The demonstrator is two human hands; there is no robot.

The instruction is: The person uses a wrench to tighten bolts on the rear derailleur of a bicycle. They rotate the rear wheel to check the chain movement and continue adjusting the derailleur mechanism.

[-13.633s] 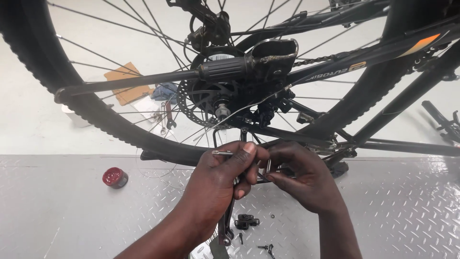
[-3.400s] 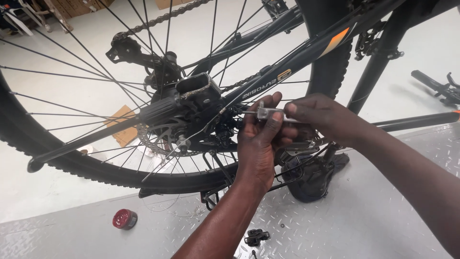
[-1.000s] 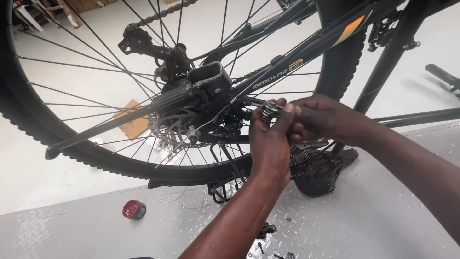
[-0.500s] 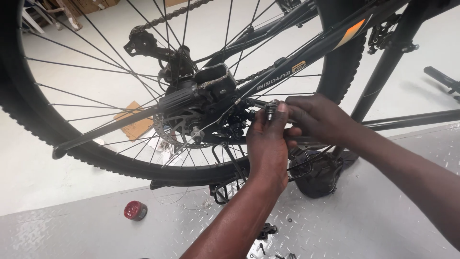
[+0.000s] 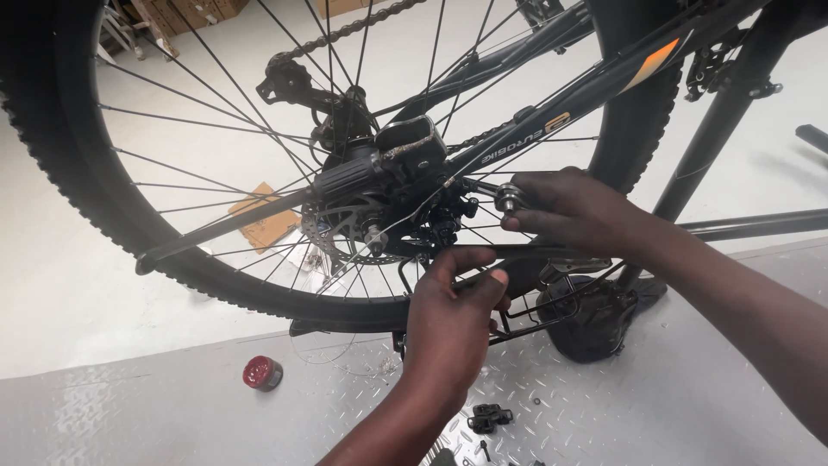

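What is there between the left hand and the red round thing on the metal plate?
In the head view, between the left hand and the red round thing lie thin loose wire and bare checker plate.

Two bare forearms; left grip [image 5: 448, 315], right grip [image 5: 565, 211] ungloved, sleeveless

The left hand [image 5: 453, 311] has been moved down, away from the right hand [image 5: 565, 207]. The small metal part [image 5: 507, 200] is now held by the right fingers alone.
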